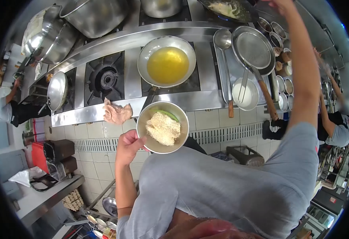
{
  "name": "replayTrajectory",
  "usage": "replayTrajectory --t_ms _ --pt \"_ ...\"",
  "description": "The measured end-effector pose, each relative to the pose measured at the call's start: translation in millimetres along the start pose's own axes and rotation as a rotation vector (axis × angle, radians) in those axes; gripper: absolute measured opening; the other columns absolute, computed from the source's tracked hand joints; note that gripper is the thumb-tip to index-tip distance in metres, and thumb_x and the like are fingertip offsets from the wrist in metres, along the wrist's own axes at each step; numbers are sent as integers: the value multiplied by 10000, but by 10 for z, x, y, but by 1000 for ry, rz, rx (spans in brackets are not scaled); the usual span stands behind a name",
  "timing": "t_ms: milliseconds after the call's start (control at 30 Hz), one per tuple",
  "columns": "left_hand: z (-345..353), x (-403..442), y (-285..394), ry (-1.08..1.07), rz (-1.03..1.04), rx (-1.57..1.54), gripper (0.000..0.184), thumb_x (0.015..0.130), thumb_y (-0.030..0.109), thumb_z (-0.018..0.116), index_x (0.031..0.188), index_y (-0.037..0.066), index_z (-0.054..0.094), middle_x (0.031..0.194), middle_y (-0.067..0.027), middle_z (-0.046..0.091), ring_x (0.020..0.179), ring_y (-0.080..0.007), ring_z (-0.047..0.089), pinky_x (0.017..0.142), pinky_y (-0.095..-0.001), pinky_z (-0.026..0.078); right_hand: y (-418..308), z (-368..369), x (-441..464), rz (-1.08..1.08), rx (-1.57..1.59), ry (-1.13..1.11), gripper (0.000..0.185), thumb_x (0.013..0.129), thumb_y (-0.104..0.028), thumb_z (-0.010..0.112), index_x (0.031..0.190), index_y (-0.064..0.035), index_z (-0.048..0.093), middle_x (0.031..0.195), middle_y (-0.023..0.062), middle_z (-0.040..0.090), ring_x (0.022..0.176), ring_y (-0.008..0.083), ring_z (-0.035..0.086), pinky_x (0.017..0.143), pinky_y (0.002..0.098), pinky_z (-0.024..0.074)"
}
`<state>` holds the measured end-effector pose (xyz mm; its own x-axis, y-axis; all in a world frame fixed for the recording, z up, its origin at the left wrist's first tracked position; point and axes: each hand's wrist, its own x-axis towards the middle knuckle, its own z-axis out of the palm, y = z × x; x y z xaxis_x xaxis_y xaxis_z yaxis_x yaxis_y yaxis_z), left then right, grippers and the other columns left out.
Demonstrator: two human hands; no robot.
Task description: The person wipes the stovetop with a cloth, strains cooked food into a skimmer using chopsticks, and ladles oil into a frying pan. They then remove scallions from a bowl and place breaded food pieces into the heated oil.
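Observation:
My left hand [130, 146] is closed on the rim of a steel bowl [142, 135], thumb over the edge. In the bowl lies a pale, crumb-coated piece of food [163, 128] with a green vegetable [167, 114] beside it. Past the bowl, a frying pan [144, 65] of yellow oil [168, 65] sits on a burner, its handle pointing toward me. My right hand [278, 3] is stretched out to the top edge, near a dark pan [244, 16] with food in it. Its fingers look curled but are partly cut off, so what they hold is hidden.
Beside the oil pan are a ladle [222, 40], a strainer [254, 49] and a bowl of white liquid [246, 97]. A cloth [116, 112] lies on the stove's front edge near an unoccupied burner [106, 79]. Large pots [93, 18] stand behind. Other people work at both sides.

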<state>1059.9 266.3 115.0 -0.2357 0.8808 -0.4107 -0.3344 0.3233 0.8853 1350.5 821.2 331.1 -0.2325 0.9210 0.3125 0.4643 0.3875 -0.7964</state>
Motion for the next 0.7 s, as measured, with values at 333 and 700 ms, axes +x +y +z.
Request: replayTrajectory --t_ms 333,700 --pt "-725 -456 -279 11 90 -98 24 896 9 668 887 -3 649 842 -67 703 681 -124 659 631 -296 586 335 -65 -4847 693 528 -684 218 813 -155 782 937 14 723 738 100 697 532 111 575 465 214 409" --pt "-1247 -1063 -392 88 119 -93 201 892 26 679 1085 -30 678 1010 -95 739 895 -142 677 843 -283 508 4175 1510 -5431 1153 875 495 181 909 -98 677 1076 -46 631 936 86 649 800 206 657 669 298 571"
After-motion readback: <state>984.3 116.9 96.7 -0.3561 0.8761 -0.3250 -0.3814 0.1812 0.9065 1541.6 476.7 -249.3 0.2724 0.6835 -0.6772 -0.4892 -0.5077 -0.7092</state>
